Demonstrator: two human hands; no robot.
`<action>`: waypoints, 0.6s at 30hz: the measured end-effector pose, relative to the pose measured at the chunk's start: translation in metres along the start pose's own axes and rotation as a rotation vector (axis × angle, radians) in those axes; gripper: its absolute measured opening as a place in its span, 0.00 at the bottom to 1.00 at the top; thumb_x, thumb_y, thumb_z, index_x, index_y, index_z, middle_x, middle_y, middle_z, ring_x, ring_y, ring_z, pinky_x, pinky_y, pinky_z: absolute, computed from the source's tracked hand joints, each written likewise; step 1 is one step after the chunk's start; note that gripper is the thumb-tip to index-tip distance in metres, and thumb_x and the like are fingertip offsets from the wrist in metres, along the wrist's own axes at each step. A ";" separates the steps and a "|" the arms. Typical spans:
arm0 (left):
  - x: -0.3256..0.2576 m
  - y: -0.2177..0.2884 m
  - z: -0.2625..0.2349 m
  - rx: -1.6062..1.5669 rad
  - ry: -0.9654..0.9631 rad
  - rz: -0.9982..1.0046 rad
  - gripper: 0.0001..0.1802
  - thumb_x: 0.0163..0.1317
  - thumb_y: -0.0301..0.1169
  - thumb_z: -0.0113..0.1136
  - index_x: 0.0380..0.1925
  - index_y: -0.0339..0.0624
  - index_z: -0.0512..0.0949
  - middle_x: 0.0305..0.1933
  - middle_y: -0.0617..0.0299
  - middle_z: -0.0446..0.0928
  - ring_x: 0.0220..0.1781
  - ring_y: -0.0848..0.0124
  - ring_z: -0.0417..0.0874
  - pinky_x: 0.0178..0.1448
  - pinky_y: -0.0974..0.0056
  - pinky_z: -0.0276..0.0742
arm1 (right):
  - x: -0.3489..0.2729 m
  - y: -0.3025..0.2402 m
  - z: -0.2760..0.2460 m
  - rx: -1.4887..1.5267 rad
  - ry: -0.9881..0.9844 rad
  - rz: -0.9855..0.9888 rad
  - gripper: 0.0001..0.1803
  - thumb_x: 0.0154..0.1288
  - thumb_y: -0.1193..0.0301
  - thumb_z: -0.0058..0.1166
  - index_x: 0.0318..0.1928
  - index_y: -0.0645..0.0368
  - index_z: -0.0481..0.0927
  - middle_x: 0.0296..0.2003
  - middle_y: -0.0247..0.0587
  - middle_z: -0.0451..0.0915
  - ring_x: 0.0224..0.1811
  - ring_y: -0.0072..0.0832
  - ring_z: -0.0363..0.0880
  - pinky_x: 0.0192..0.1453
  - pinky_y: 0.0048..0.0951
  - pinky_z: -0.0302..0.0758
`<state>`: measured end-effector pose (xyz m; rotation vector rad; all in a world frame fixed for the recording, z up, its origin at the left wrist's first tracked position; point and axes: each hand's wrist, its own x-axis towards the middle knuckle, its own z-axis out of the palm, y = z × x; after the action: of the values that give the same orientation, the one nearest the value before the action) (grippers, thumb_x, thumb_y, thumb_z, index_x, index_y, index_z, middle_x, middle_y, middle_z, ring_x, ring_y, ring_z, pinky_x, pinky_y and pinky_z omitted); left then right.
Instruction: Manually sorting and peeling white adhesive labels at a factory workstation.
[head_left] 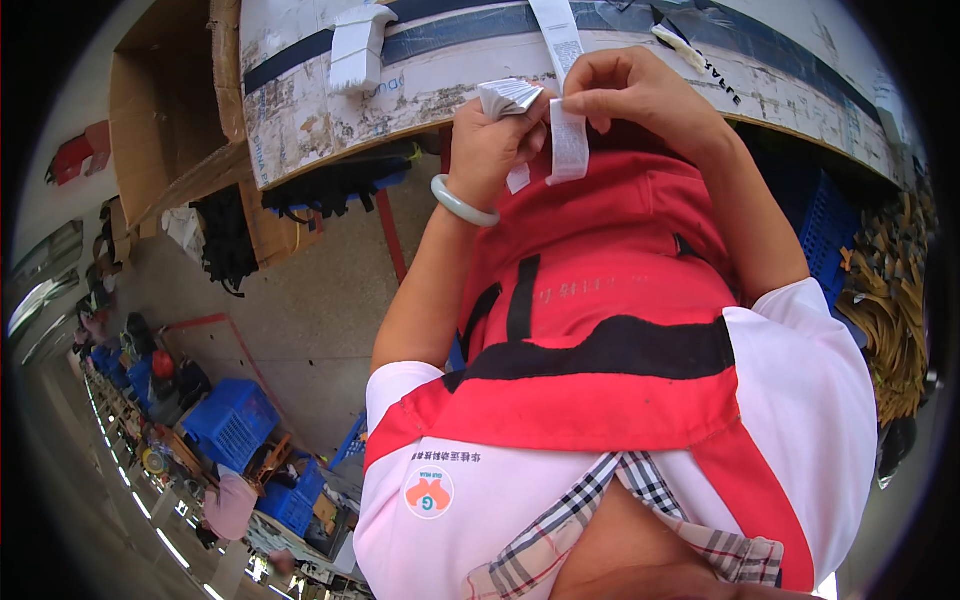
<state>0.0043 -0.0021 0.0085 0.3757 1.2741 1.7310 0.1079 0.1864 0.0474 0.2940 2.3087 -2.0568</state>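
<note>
My left hand (490, 145), with a pale bangle (464, 203) on its wrist, is closed around a fanned stack of small white labels (510, 96). My right hand (640, 98) pinches a long white label strip (569, 145) between thumb and fingertips. The strip comes down over the table edge and its printed lower end hangs in front of my red apron (610, 220). A small white piece (518, 178) shows just below my left hand. Another stack of white labels (358, 48) rests on the table, apart from my hands.
The worn table (300, 130) has dark tape along it. At left stands an open cardboard box (165, 110); dark straps (335, 187) hang beneath the table. Blue crates (232, 422) stand on the floor, with another person (230, 505) beyond. Brown strips (895, 310) are heaped at right.
</note>
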 end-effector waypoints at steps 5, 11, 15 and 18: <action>-0.001 -0.003 0.010 -0.205 -0.116 -0.156 0.24 0.65 0.48 0.59 0.40 0.34 0.77 0.29 0.58 0.80 0.28 0.69 0.83 0.33 0.71 0.81 | -0.001 -0.003 0.018 0.124 -0.042 0.019 0.08 0.66 0.69 0.59 0.36 0.62 0.81 0.25 0.31 0.76 0.26 0.14 0.72 0.33 0.17 0.70; -0.002 -0.016 0.002 -0.233 -0.238 -0.149 0.17 0.70 0.42 0.54 0.44 0.38 0.74 0.32 0.62 0.75 0.31 0.70 0.80 0.34 0.71 0.77 | -0.004 0.018 0.020 -0.138 0.128 -0.122 0.13 0.69 0.65 0.57 0.45 0.62 0.82 0.31 0.34 0.81 0.36 0.19 0.79 0.41 0.20 0.75; -0.005 -0.011 0.006 -0.263 -0.187 -0.163 0.13 0.70 0.36 0.56 0.45 0.38 0.74 0.31 0.63 0.74 0.29 0.73 0.78 0.32 0.72 0.75 | -0.012 0.013 0.025 -0.301 0.116 -0.222 0.18 0.70 0.63 0.55 0.56 0.56 0.78 0.45 0.41 0.77 0.41 0.31 0.81 0.46 0.27 0.77; -0.008 -0.006 0.016 -0.211 -0.044 -0.179 0.10 0.69 0.34 0.57 0.42 0.37 0.76 0.28 0.65 0.73 0.25 0.75 0.76 0.27 0.72 0.72 | -0.019 0.009 0.042 -0.646 0.138 -0.365 0.27 0.68 0.61 0.55 0.65 0.51 0.69 0.56 0.47 0.71 0.51 0.45 0.75 0.57 0.38 0.73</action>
<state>0.0225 0.0015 0.0122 0.1708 1.0478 1.6751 0.1239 0.1439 0.0359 -0.0187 3.1304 -1.2895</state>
